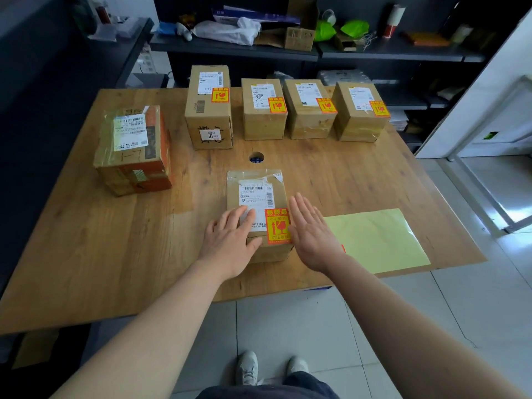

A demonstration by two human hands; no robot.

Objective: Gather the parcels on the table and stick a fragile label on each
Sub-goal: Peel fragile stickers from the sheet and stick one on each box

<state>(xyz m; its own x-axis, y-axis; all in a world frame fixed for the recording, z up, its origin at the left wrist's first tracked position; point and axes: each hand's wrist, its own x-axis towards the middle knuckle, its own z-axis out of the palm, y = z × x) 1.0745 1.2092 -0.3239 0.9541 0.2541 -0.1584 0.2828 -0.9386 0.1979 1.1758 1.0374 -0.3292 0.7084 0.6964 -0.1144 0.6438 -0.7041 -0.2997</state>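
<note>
Both forearms are extended forward over the near edge of the worktop [115, 254], bare to the elbow.

Left hand [230, 240]: laid palm-down on the top face of the near parcel [256, 194]. The fingers are straight and slightly spread, resting over the white shipping slip; nothing is gripped. The thumb lies along the parcel's near edge.

Right hand [311, 234]: held flat, fingers straight and together, at the parcel's right side, just beside the red-and-yellow fragile label [276, 227]. Nothing is held. Whether it touches the box cannot be told.

The near parcel sits at the front centre of the worktop, with the fragile label stuck on its near right corner.

A row of four parcels [263, 110] stands along the far edge, each bearing a fragile label. A sixth parcel [132, 151], taped and with orange sides, sits apart at the left. A pale yellow backing sheet [377, 240] lies flat to the right of the right hand.
</note>
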